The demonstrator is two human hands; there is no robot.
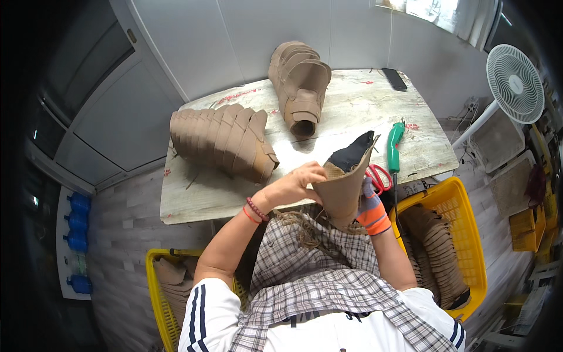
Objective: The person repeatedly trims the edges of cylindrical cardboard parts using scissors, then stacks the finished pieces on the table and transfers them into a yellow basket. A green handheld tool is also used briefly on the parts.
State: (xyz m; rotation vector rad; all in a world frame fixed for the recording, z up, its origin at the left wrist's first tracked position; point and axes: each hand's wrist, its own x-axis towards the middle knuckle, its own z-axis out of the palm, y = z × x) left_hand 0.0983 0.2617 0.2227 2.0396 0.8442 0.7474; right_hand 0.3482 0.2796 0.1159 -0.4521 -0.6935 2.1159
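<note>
above the near edge of the tabletop (358,108), a brown shoe upper (341,196) was between both hands. left hand (293,185): fingers clamped on its rim. gloved right hand (373,215): against its other side, fingers mostly hidden, closure not determinable. red-handled scissors (389,178) and green tool (396,146) were nearby.

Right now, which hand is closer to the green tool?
Right. In the picture, the gloved right hand is down-left of the green tool; the left hand is farther left, at the left edge of the tan piece.
</note>
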